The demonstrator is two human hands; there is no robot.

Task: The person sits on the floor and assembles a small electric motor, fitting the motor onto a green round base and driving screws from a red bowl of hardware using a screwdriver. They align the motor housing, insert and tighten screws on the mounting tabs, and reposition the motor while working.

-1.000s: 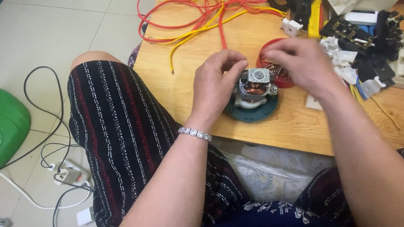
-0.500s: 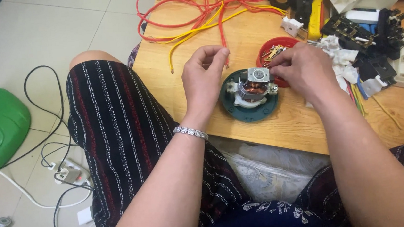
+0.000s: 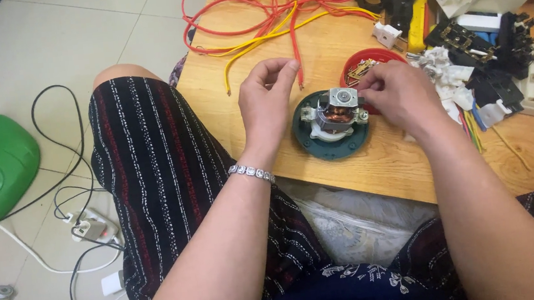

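Motor (image 3: 334, 113) on green base (image 3: 333, 143) looks heavy, rigid; hold by base rim. Right hand (image 3: 400, 93) grip pinching motor top, left hand (image 3: 267, 98) loosely curled, empty.

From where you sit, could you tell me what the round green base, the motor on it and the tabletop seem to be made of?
The green base looks like moulded plastic, dull and even in colour. The motor shows grey metal plates around reddish-brown windings, probably copper. The table looks like pale wood, with visible grain and a light sheen.
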